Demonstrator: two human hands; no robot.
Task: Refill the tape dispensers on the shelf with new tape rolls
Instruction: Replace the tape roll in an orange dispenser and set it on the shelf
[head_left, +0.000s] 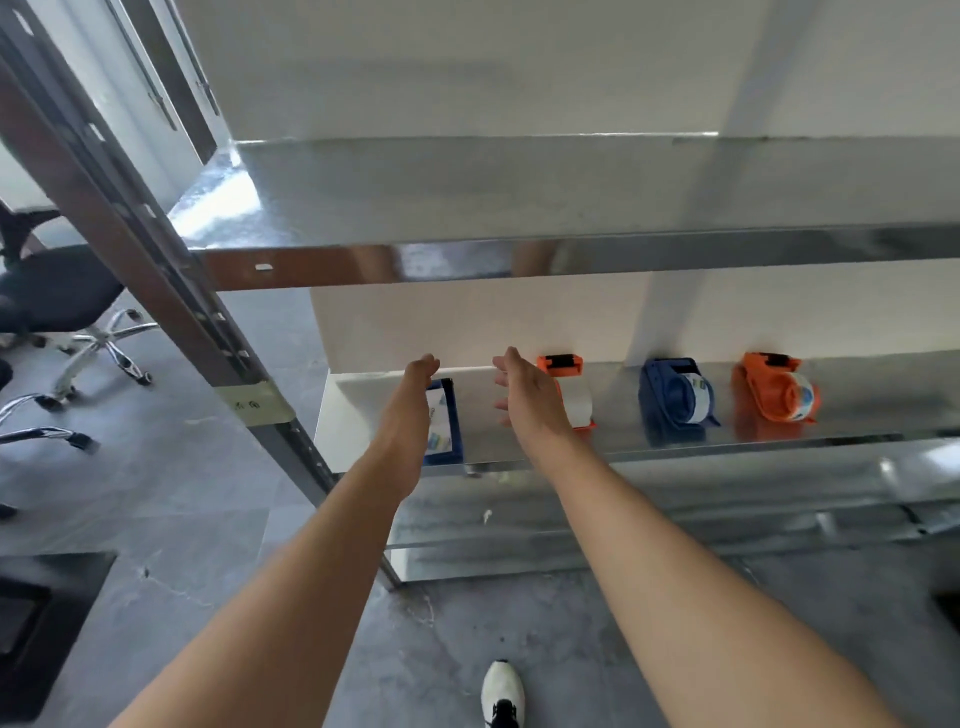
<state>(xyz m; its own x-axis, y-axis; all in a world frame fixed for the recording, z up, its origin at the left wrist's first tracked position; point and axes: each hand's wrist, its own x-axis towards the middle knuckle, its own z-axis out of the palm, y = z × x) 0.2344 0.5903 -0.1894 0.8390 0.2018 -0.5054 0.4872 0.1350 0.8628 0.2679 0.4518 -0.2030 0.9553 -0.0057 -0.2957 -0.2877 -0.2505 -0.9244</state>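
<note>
Several tape dispensers stand in a row on the middle metal shelf (857, 415). At the left end a blue dispenser (445, 426) lies partly hidden behind my left hand (418, 387), which reaches over it with fingers relaxed. My right hand (524, 389) hovers open just to its right, in front of an orange dispenser (563, 366) with a pale tape roll. Further right stand a blue dispenser (675, 397) and an orange dispenser (776, 389), each with a roll in it. Neither hand holds anything.
A metal upper shelf (519, 197) juts out above my hands. The rack's upright post (156, 270) slants down at the left. An office chair (67, 312) stands on the grey floor at far left. My shoe (501, 693) is below.
</note>
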